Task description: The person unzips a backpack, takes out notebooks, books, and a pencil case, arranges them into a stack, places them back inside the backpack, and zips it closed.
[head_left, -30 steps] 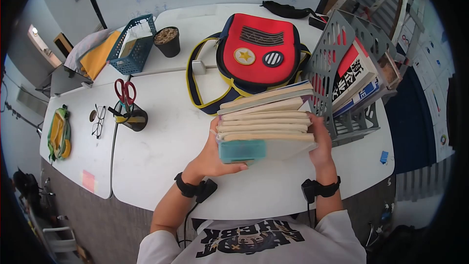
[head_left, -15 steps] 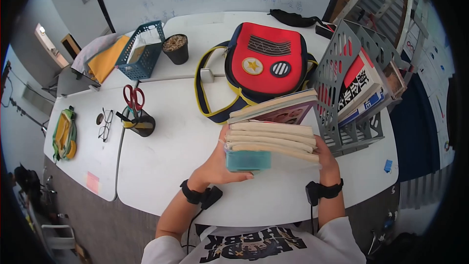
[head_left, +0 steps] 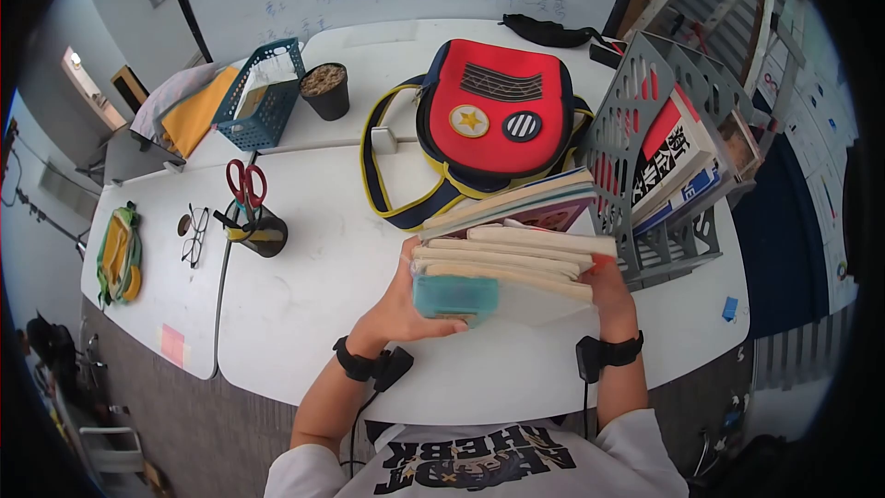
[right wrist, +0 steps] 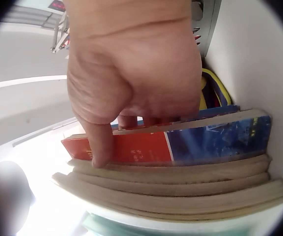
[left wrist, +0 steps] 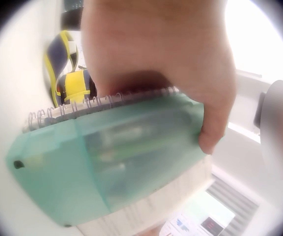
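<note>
My left hand [head_left: 391,306] grips the left end of a stack of books [head_left: 498,269], its thumb over a translucent teal case [left wrist: 146,142] at the near side. A spiral-bound notebook [left wrist: 99,102] shows behind the case in the left wrist view. At the right end, my right hand [head_left: 612,299] pinches a red and blue book [right wrist: 141,147] within the stack, thumb on its red cover. That book sticks out to the right past its neighbours. Behind the stack, more books [head_left: 516,205] lean toward the red backpack [head_left: 502,111].
A grey file rack [head_left: 636,129] holding books stands at the right, close to my right hand. Leftward are a pen cup [head_left: 267,232] with scissors [head_left: 246,184], glasses [head_left: 194,244] and a green-yellow pouch [head_left: 120,254]. A plant pot [head_left: 324,92] and blue basket [head_left: 258,101] stand behind.
The book in my right hand has slid rightward out of line with the others. The near books have parted from those leaning behind. My left hand keeps its hold.
</note>
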A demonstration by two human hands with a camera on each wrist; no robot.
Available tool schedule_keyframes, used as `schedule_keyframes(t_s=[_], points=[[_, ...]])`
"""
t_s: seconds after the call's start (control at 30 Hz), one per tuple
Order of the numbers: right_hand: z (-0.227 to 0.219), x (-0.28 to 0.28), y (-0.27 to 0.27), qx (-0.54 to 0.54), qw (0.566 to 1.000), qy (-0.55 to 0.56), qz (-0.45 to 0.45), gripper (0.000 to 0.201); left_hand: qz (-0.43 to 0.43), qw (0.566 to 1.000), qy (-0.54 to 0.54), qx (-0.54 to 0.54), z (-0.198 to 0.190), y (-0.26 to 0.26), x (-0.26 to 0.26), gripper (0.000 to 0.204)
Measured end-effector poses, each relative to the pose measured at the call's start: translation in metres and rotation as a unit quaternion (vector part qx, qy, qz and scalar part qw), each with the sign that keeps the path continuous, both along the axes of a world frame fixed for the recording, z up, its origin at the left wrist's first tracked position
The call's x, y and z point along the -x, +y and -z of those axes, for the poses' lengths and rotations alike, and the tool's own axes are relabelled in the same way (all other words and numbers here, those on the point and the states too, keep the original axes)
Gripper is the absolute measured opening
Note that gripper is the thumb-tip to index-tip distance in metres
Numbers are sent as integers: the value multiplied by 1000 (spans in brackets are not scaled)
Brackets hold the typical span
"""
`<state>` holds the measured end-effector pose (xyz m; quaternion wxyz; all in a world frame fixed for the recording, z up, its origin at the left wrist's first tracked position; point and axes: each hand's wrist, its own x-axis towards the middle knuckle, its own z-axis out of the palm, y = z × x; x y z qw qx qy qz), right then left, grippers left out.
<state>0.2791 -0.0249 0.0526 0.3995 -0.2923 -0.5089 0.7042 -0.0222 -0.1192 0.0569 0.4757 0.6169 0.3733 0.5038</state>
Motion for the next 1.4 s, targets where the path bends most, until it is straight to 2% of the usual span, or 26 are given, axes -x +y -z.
schedule_keyframes(t_s=[0.03,0.1,0.17,0.23,0.27,0.33,0.37,0.4,0.43,0.47,0.53,0.57,0.63,0.67,0.73,0.93,1.07,1.17,1.23,1.27,1.33,1.4], points=[[-1,0,-1,34,998,-34,34,42,2,1000,0,-1,1,0,1,112],[-1,2,-3,32,998,-43,44,41,18,998,7,54,5,-1,2,115],[0,1,-3,30,997,-53,53,40,23,998,2,58,3,-1,2,117],[0,2,0,-82,995,-56,-2,39,26,998,0,62,1,1,2,118],[1,3,0,-83,995,-56,-2,39,30,998,15,51,1,2,3,119],[4,4,-2,-104,989,-59,84,34,36,998,31,42,1,2,4,120],[6,-1,1,-101,989,-60,86,34,27,998,40,42,3,2,5,120],[6,-12,7,-147,983,10,109,39,19,998,48,43,4,2,4,119],[1,-18,9,-193,969,77,130,45,25,998,44,45,4,2,3,119],[-6,-23,7,-194,969,72,134,45,21,998,22,62,3,1,2,118],[-27,-32,-1,-229,911,228,255,45,19,997,-3,80,1,1,0,118],[-33,-37,-5,-230,911,226,256,45,18,997,4,81,1,0,1,117],[-36,-49,-14,-329,885,191,269,45,17,996,13,81,0,1,2,116],[-33,-51,-19,-329,885,190,269,45,16,997,15,79,1,1,2,116],[-27,-57,-31,-365,856,136,341,44,14,997,15,78,2,1,1,116],[-8,-83,-55,-340,865,144,339,46,17,997,20,71,0,1,1,117],[-5,-79,-62,-346,851,121,375,48,-1,996,27,81,3,0,1,118],[-18,-71,-54,-374,855,148,327,48,-3,996,2,93,3,0,0,118],[-29,-67,-50,-420,840,56,339,48,2,995,-4,101,2,0,0,117],[-30,-68,-51,-419,839,56,343,48,-3,995,8,97,4,0,1,117],[-31,-68,-51,-403,843,130,331,48,-11,996,16,93,5,0,1,117],[-34,-62,-54,-398,839,144,340,48,-6,994,2,110,4,-1,0,117]])
